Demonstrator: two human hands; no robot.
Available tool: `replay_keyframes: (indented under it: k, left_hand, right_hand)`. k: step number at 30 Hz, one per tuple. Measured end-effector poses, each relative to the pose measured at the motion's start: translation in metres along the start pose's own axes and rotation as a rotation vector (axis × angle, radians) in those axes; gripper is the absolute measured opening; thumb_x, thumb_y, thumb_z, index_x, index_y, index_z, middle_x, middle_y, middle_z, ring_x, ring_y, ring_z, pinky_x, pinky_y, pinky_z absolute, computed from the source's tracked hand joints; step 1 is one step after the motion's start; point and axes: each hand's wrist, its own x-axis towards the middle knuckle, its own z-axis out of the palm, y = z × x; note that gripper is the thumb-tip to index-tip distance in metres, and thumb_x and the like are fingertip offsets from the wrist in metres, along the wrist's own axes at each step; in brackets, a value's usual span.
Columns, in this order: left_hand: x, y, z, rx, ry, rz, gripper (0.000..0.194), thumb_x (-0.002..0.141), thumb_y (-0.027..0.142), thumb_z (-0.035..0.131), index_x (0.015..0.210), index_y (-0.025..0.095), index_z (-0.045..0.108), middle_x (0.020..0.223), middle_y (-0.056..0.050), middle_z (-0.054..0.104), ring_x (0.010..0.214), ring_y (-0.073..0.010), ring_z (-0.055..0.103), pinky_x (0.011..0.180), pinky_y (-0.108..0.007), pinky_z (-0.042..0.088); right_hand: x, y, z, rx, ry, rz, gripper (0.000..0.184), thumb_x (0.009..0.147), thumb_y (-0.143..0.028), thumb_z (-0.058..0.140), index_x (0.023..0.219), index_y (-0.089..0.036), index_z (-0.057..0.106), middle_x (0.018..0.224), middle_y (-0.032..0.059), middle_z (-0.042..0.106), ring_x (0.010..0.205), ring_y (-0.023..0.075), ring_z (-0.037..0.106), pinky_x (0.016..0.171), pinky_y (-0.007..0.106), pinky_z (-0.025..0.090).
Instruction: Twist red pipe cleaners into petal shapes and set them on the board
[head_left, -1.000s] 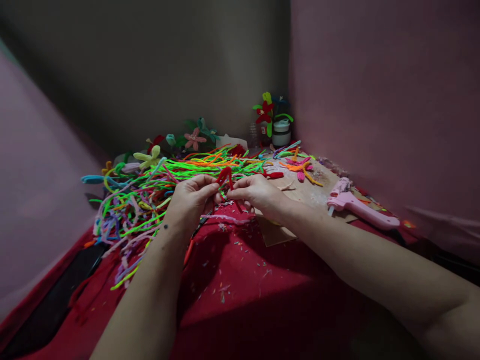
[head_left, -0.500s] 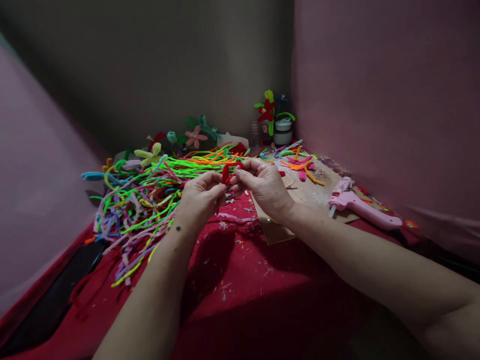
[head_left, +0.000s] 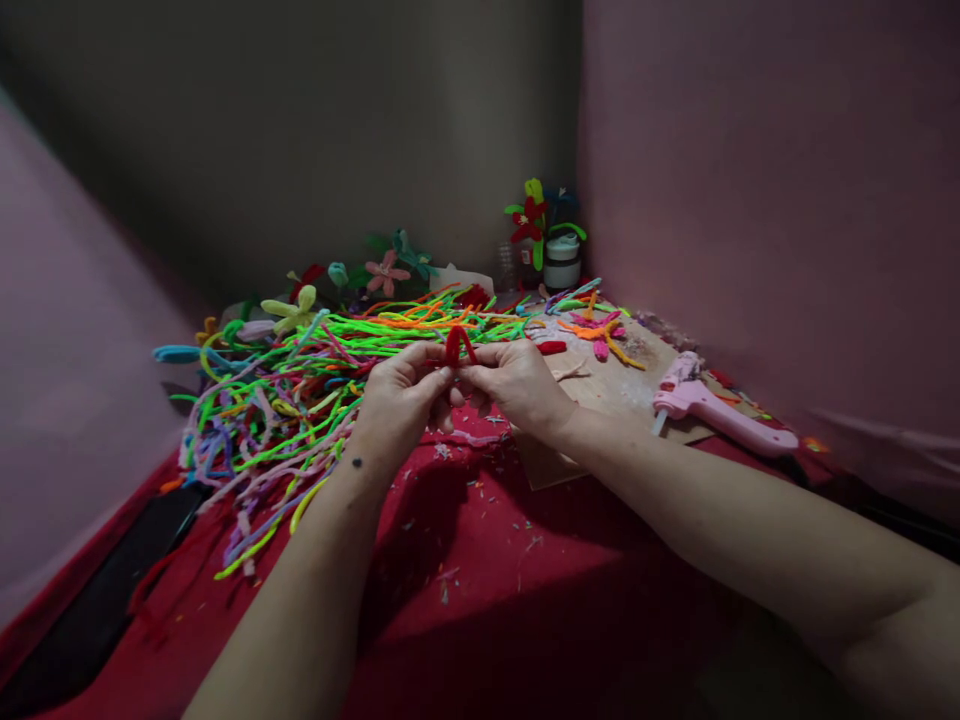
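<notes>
A red pipe cleaner [head_left: 457, 342], bent into an upright arch, is pinched between both hands above the red cloth. My left hand [head_left: 409, 385] closes thumb and fingers on its left side. On the other side, my right hand [head_left: 517, 380] pinches it with thumb and forefinger. The fingertips hide the pipe cleaner's lower ends. Just beyond my right hand lies a separate red fuzzy piece [head_left: 552, 347] on the cardboard.
A heap of colourful pipe cleaners [head_left: 277, 430] spreads at the left. A pink glue gun [head_left: 720, 412] rests on the cardboard [head_left: 559, 468] at the right. Fuzzy flowers [head_left: 386, 272] and a lidded jar [head_left: 562, 262] stand behind. A black flat object [head_left: 112, 590] lies at left; scraps dot the red cloth [head_left: 465, 560].
The red pipe cleaner, stretched toward the right hand before, now bends up into an arch. My right hand has come lower and closer to the left. The view has shifted slightly.
</notes>
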Motion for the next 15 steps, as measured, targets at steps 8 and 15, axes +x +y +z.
replay_keyframes:
  k: [8,15]
  left_hand:
    - [-0.002,0.004,0.000,0.077,-0.046,-0.026,0.009,0.075,0.021,0.056,0.076,0.013,0.054,0.057,0.001,0.062,0.038,-0.0099,0.054,0.041,-0.022,0.042]
    - [0.001,0.004,-0.005,-0.033,-0.250,-0.105,0.018,0.079,0.030,0.053,0.079,0.012,0.055,0.055,-0.002,0.063,0.046,-0.0134,0.060,0.049,-0.024,0.048]
  right_hand:
    - [0.001,-0.010,0.002,0.144,0.107,-0.073,0.021,0.069,-0.031,0.066,0.081,-0.013,0.063,0.070,-0.0004,0.061,0.061,0.0078,0.052,0.057,0.021,0.041]
    - [0.002,-0.012,-0.002,0.319,0.123,0.003,0.019,0.072,-0.027,0.064,0.061,-0.013,0.057,0.056,-0.0021,0.056,0.051,0.0063,0.047,0.053,0.022,0.039]
